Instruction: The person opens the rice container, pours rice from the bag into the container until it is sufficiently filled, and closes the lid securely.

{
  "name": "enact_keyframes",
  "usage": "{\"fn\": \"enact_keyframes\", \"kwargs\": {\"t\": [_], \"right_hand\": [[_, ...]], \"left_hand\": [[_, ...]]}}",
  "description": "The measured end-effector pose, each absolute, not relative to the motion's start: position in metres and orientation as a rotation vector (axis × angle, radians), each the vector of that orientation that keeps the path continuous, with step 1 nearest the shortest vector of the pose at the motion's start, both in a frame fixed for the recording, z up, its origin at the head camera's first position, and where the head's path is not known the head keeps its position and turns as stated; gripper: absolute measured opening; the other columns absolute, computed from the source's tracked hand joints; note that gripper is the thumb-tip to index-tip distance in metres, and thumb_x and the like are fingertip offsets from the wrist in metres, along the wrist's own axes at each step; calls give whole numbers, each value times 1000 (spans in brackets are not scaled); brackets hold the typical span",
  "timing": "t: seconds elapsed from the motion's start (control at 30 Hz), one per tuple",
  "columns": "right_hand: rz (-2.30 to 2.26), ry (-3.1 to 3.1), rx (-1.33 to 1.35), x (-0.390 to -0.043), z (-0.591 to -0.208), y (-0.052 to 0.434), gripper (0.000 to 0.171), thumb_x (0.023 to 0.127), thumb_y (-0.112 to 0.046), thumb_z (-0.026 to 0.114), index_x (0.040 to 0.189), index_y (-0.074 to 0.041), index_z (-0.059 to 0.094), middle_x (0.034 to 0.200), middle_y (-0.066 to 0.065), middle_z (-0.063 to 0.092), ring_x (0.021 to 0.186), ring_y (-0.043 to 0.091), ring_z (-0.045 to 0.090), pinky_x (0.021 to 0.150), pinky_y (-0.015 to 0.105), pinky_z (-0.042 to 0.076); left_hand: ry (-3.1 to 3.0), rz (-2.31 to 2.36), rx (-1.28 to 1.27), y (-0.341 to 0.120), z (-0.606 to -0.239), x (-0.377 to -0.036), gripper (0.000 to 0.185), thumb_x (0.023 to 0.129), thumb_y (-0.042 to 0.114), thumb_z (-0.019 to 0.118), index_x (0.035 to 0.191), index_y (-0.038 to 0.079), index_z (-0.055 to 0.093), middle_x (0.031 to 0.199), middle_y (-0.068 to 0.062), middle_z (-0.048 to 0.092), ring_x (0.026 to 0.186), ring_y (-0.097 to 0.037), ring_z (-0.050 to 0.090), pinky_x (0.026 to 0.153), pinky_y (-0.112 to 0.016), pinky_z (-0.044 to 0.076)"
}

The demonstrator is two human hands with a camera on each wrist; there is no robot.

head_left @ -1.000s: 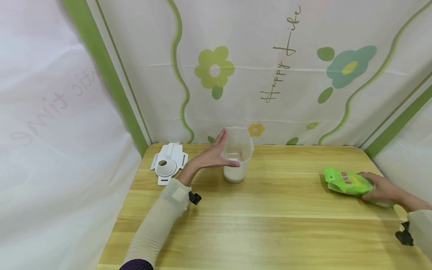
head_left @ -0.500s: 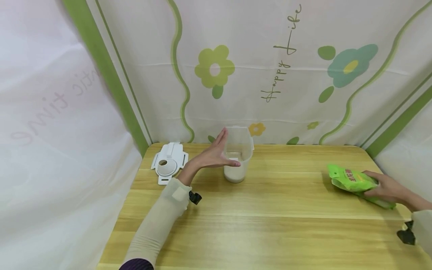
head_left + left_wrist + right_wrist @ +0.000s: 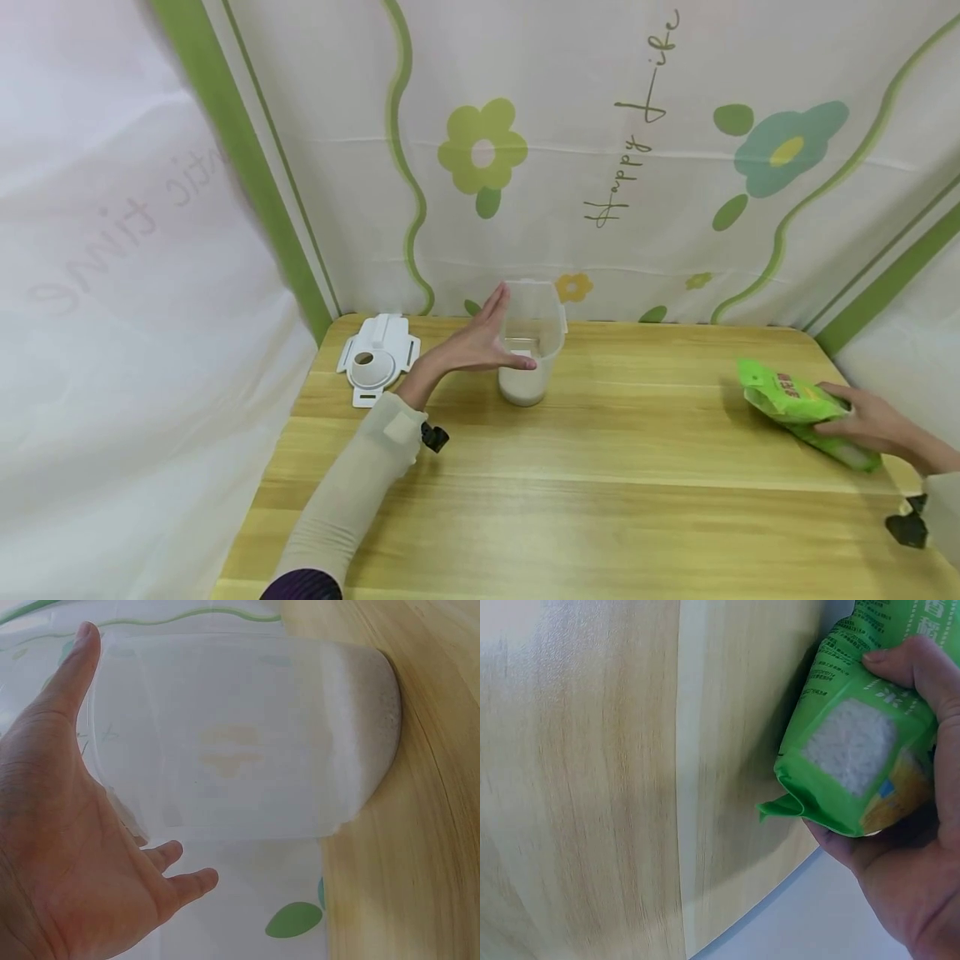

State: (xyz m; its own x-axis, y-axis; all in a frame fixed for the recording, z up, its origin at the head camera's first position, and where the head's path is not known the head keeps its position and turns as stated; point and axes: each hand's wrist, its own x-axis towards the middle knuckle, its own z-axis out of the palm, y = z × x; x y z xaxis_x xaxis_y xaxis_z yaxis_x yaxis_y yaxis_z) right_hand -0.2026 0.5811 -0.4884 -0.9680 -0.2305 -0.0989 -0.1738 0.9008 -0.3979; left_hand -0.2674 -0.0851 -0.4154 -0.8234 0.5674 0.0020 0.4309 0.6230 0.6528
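Note:
A clear plastic container (image 3: 531, 342) (image 3: 240, 742) with a layer of white grains at its bottom stands upright at the back middle of the wooden table (image 3: 585, 467). My left hand (image 3: 480, 346) (image 3: 82, 847) is spread open right beside its left side, fingers straight; whether it touches the wall is unclear. A green bag of rice (image 3: 802, 410) (image 3: 862, 742) lies near the table's right edge. My right hand (image 3: 873, 425) (image 3: 907, 847) grips it, thumb on top and fingers underneath.
A white lid (image 3: 377, 360) with a round spout opening lies flat at the back left corner. Patterned cloth walls close in the table at the back and both sides. The right edge of the table (image 3: 765, 907) runs just under the bag.
My right hand has drawn the green bag a little further to the right, toward the table edge. The left hand and the container have stayed in place.

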Motion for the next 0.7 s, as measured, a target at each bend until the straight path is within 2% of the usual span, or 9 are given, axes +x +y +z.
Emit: {"fn": "enact_keyframes", "kwargs": {"t": [0.1, 0.23, 0.33, 0.5, 0.57, 0.7], "right_hand": [[-578, 2950, -323, -204, -490, 582, 77, 81, -16, 90, 134, 22, 49, 124, 50, 53, 96, 38, 60, 72, 42, 50], [-583, 2947, -322, -205, -489, 582, 77, 82, -17, 90, 135, 22, 50, 123, 49, 55, 92, 14, 57, 70, 32, 47], [-586, 2943, -324, -205, -487, 580, 78, 83, -18, 90, 136, 23, 49, 124, 49, 55, 92, 13, 56, 69, 29, 46], [-656, 2947, -373, -205, -486, 576, 75, 84, -14, 88, 136, 24, 49, 119, 45, 59, 92, -5, 52, 68, 24, 45], [-700, 2947, -408, -206, -485, 574, 71, 83, -12, 87, 135, 22, 50, 114, 38, 63, 87, -13, 47, 66, 22, 45], [-722, 2953, -451, -211, -479, 570, 71, 83, -11, 87, 135, 21, 50, 112, 31, 66, 86, -9, 48, 67, 22, 44]], "left_hand": [[2642, 979, 821, -85, -415, -268, 140, 85, 59, 83, 166, 12, -20, 177, -10, -21, 162, -18, -15, 132, -47, 12], [2647, 964, 815, -85, -415, -267, 139, 86, 60, 82, 166, 10, -19, 177, -10, -21, 162, -18, -15, 132, -46, 12], [2646, 955, 810, -85, -415, -266, 138, 86, 61, 81, 167, 9, -19, 177, -10, -21, 162, -19, -14, 132, -46, 13], [2634, 963, 813, -86, -415, -266, 136, 88, 60, 80, 166, 11, -20, 177, -9, -22, 162, -18, -15, 132, -46, 13], [2638, 958, 817, -86, -414, -266, 136, 88, 60, 80, 166, 10, -19, 177, -10, -21, 162, -18, -15, 132, -46, 13], [2652, 936, 818, -85, -411, -267, 134, 89, 60, 79, 167, 5, -16, 177, -11, -20, 163, -20, -14, 132, -46, 14]]}}
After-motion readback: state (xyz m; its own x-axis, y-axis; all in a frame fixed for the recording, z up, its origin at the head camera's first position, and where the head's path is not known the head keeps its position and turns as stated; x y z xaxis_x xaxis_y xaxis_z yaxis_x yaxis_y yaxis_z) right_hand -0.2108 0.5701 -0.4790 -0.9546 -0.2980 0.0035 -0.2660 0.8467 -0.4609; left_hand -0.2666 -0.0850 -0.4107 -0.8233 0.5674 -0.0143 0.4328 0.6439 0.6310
